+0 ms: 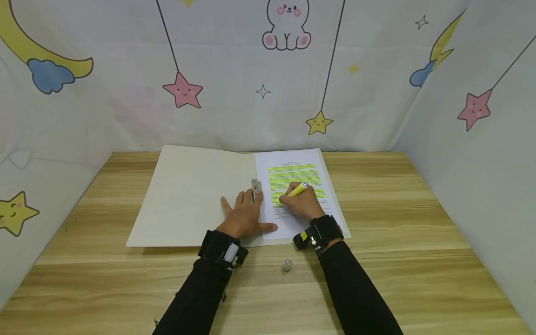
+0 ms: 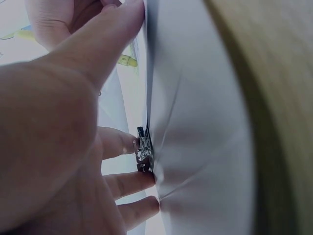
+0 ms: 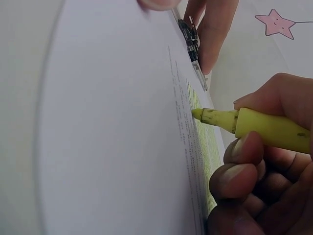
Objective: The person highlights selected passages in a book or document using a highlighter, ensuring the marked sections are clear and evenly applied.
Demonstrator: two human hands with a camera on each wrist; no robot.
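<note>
My right hand (image 1: 307,204) grips a yellow highlighter (image 3: 274,129), its tip at the text lines of a printed sheet (image 1: 289,229). Rows of bright yellow highlighting cover much of the upper text; several lines below are plain. The sheet lies on the right side of an open white folder (image 1: 180,200). My left hand (image 1: 244,219) rests with spread fingers across the folder's middle, its thumb on the sheet's lower left edge. Beside those fingers is the folder's metal clip (image 2: 143,149). From the left wrist view, the highlighter is mostly hidden by my hands.
A small pale cap-like piece (image 1: 287,265) lies on the wooden table (image 1: 410,232), in front of the folder and between my forearms. White cloth walls (image 1: 226,60) with cartoon stars and a moon stand behind and at both sides.
</note>
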